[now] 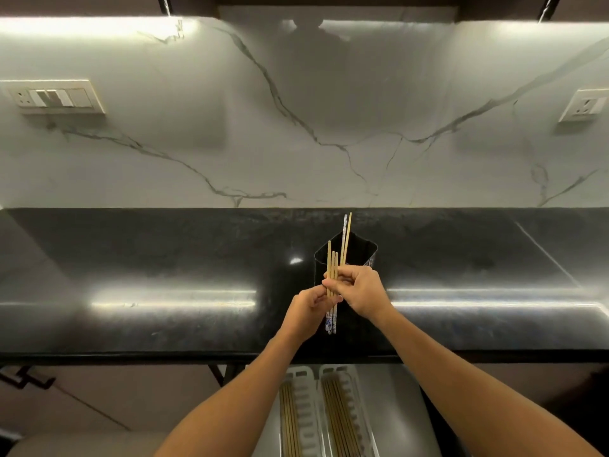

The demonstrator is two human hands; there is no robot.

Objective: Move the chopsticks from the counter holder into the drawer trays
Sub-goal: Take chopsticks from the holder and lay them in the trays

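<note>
A black holder (357,255) stands on the dark counter, just behind my hands. My left hand (308,313) and my right hand (359,293) meet in front of it, both closed on a small bunch of tan chopsticks (332,268) with blue-patterned ends pointing down. Two more chopsticks (346,235) lean up and away past the holder's rim; whether they rest in the holder or in my right hand I cannot tell. Below the counter edge, an open drawer holds two white slotted trays, the left tray (304,420) and the right tray (354,420), each with chopsticks lying lengthwise.
The black glossy counter (164,291) runs left to right, with a white marble wall behind. Wall sockets sit at far left (54,97) and far right (585,107). The drawer's grey floor (402,423) lies right of the trays.
</note>
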